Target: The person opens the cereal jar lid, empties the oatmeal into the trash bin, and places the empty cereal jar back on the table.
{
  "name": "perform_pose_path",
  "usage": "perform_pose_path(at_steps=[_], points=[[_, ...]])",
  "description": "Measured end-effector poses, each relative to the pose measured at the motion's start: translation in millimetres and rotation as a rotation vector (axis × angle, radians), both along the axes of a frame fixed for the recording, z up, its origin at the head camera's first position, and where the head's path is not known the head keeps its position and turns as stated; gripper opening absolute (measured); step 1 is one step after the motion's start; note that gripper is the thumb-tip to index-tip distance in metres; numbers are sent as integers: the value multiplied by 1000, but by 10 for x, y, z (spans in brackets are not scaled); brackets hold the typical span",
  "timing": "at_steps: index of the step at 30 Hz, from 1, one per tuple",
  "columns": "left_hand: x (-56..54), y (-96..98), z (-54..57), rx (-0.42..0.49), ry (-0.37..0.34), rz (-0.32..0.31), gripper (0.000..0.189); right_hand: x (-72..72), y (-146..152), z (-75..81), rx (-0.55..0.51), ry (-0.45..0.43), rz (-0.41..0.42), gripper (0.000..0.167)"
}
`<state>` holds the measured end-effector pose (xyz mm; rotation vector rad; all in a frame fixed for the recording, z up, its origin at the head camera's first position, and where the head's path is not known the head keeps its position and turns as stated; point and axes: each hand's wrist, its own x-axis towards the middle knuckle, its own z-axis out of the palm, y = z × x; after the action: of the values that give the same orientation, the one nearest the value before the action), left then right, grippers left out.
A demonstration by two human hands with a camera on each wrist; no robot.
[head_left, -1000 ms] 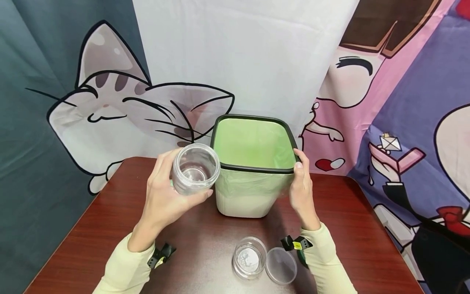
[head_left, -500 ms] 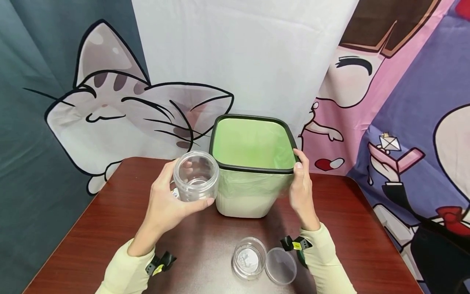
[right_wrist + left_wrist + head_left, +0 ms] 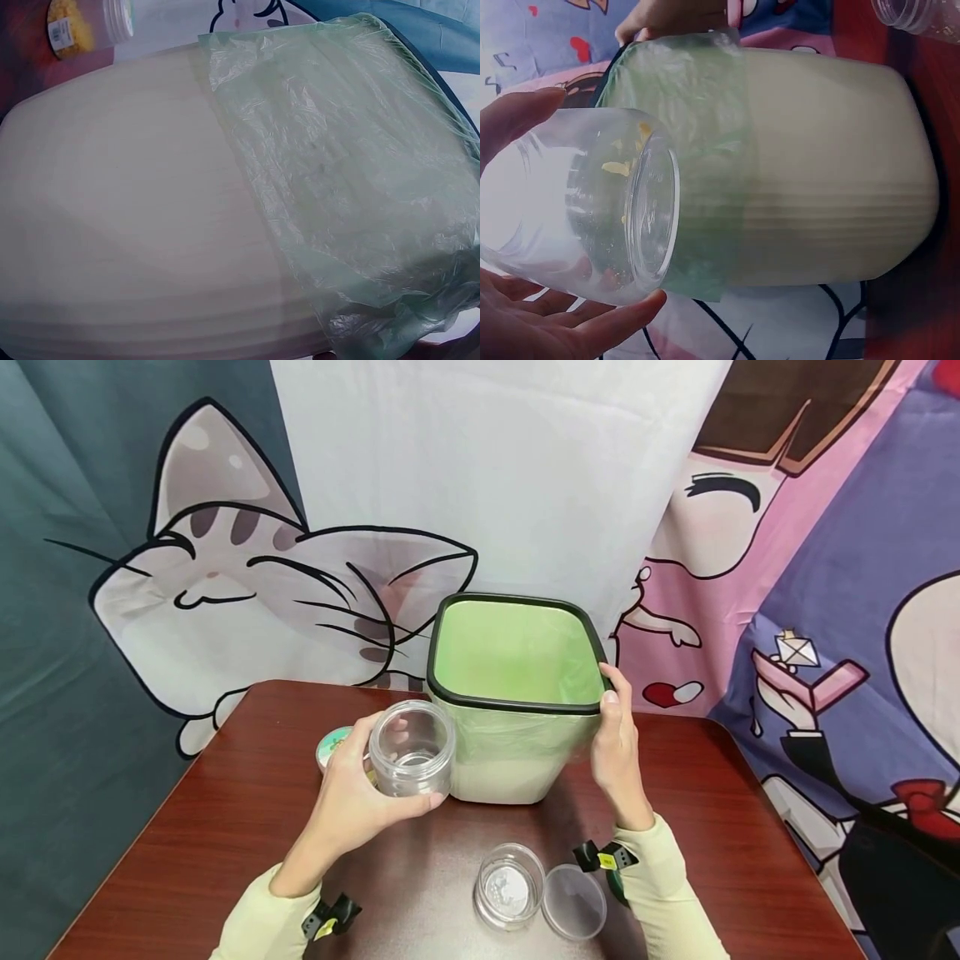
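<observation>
My left hand (image 3: 356, 802) grips a clear plastic jar (image 3: 414, 760), mouth up and uncapped, beside the bin's near left side. A few yellow flakes cling inside it near the base in the left wrist view. My right hand (image 3: 618, 747) holds the black rim on the right side of a trash bin (image 3: 491, 781). This bin is cream, with a pale green liner bag (image 3: 352, 157) folded over its rim. Behind my left hand stands a capped jar with yellow contents (image 3: 71, 34), its lid (image 3: 333, 743) partly showing in the head view.
On the near part of the brown table (image 3: 187, 860) stands another uncapped clear jar (image 3: 510, 885). A translucent round lid (image 3: 574, 902) lies right of it, and a dark green round piece (image 3: 617, 887) is mostly hidden by my right wrist. Printed cloths (image 3: 525, 468) hang behind the table.
My left hand has lowered the clear jar from beside the bin's rim and shifted slightly right. The capped jar's lid has come into view behind it. My right hand stays on the rim.
</observation>
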<state>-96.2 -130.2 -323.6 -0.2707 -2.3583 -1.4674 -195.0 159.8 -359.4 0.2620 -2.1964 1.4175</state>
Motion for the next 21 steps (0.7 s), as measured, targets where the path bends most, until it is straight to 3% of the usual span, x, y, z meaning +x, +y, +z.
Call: perform_pose_path(at_steps=[7,21], points=[[28,19,-52,13,-41,-25,86,-4,1,-6,5,-16,-16,41],[77,55,-264,64,-93,-102,83,-5,0,-8,1,-19,-12,40]])
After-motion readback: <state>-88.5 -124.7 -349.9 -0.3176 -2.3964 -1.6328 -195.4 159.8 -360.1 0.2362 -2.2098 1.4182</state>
